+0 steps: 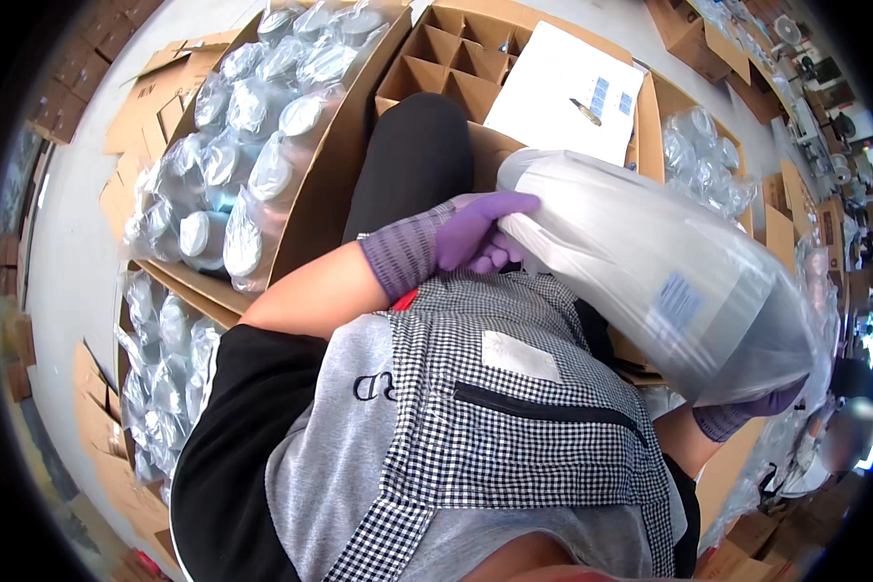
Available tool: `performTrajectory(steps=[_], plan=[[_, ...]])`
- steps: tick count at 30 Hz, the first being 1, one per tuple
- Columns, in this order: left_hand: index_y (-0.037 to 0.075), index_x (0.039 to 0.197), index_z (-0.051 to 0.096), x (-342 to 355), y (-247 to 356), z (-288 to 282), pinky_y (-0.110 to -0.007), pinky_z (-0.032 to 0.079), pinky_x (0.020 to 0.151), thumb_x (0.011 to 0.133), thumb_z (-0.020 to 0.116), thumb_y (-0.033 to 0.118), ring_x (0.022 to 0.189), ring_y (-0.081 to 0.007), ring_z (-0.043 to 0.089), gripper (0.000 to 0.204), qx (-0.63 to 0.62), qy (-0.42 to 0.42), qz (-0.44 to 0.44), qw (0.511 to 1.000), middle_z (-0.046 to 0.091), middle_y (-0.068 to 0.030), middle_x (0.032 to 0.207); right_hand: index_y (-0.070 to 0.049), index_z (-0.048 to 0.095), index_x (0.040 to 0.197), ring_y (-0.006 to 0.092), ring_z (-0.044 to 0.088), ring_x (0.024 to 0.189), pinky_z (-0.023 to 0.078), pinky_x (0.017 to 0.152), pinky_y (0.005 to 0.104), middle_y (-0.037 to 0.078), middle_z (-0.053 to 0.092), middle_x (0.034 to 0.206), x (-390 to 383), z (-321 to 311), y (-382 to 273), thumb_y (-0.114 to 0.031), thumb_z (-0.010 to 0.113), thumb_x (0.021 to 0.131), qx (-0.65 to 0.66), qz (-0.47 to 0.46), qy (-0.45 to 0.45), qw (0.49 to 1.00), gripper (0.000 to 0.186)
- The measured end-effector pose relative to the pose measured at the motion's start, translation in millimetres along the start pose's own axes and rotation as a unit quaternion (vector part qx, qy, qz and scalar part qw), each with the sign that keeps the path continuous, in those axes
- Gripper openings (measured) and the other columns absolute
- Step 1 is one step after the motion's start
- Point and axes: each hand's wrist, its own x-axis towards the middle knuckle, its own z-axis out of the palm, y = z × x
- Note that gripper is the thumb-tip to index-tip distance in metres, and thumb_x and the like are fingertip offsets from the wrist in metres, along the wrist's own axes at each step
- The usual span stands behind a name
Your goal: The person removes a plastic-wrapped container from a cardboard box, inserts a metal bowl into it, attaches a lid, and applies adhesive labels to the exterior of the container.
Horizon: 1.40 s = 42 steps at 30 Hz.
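A large clear plastic bag (630, 223) lies slantwise across my front, with a bulky pale, rounded object inside. A small blue-and-white label (677, 303) shows on it. My left hand (480, 233), in a purple glove with a grey patterned cuff, is closed on the gathered plastic at the bag's upper left end. At the opposite, lower right end is my right hand (776, 400), gloved alike and holding the bag from beneath. The bag partly covers its fingers. What the pale object is cannot be made out through the plastic.
A divided carton (436, 48) stands ahead, with a white sheet (553, 87) on it. To my left, an open carton (330, 145) holds several plastic-wrapped lidded containers (247, 107). More wrapped items (170, 359) lie behind it. Flattened cardboard (136, 126) is on the floor; a person (815, 456) is at right.
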Motion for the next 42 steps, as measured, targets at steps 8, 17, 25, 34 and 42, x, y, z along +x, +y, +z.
performTrajectory(steps=[8, 17, 25, 34, 42], plan=[[0.000, 0.116, 0.066, 22.7, -2.3, 45.9, -0.028, 0.058, 0.075, 0.099, 0.064, 0.029, 0.085, -0.0158, 0.069, 0.034, 0.245, 0.015, 0.192, 0.950, 0.070, -0.0086, 0.103, 0.000, 0.054, 0.139, 0.0281, 0.063, 0.119, 0.051, 0.102, 0.0398, 0.016, 0.062, 0.134, -82.3, -42.0, 77.5, -0.022, 0.057, 0.100, -0.140, 0.338, -0.134, 0.921, 0.045], [0.003, 0.116, 0.066, 69.9, 153.8, 6.8, -0.036, 0.057, 0.084, 0.097, 0.065, 0.027, 0.093, -0.0238, 0.070, 0.031, 0.251, 0.012, 0.295, 0.922, 0.070, -0.0111, 0.109, -0.005, 0.063, 0.130, 0.0369, 0.064, 0.118, 0.052, 0.098, 0.0426, 0.019, 0.068, 0.126, 2.0, 87.5, 180.1, -0.021, 0.076, 0.084, -0.242, 0.042, -0.321, 0.914, 0.051], [0.005, 0.117, 0.067, 324.0, 281.4, 25.4, -0.041, 0.056, 0.090, 0.096, 0.066, 0.026, 0.098, -0.0296, 0.070, 0.030, 0.320, -0.039, 0.328, 0.888, 0.071, -0.0132, 0.113, -0.005, 0.063, 0.130, 0.0294, 0.068, 0.111, 0.053, 0.095, 0.0390, 0.017, 0.069, 0.125, 193.8, 216.0, 406.6, -0.018, 0.070, 0.090, -0.305, 0.183, -0.335, 0.872, 0.043], [0.005, 0.116, 0.070, 395.9, 367.6, 104.5, -0.046, 0.054, 0.093, 0.091, 0.068, 0.037, 0.102, -0.0365, 0.069, 0.041, 0.884, -0.007, 0.279, 0.375, 0.072, -0.0207, 0.106, -0.009, 0.061, 0.137, 0.0301, 0.067, 0.112, 0.051, 0.102, 0.0407, 0.017, 0.064, 0.134, 108.8, 267.8, 537.2, -0.024, 0.063, 0.097, -0.182, 0.506, -0.551, 0.638, 0.042], [-0.001, 0.100, 0.074, 540.7, 366.4, 198.2, -0.038, 0.057, 0.086, 0.087, 0.066, 0.014, 0.094, -0.0265, 0.073, 0.022, 0.977, -0.044, -0.016, 0.208, 0.076, -0.0167, 0.102, -0.005, 0.062, 0.132, 0.0248, 0.068, 0.107, 0.055, 0.095, 0.0383, 0.016, 0.067, 0.125, 120.9, 180.2, 479.0, -0.025, 0.062, 0.098, -0.177, 0.189, -0.391, 0.883, 0.040]])
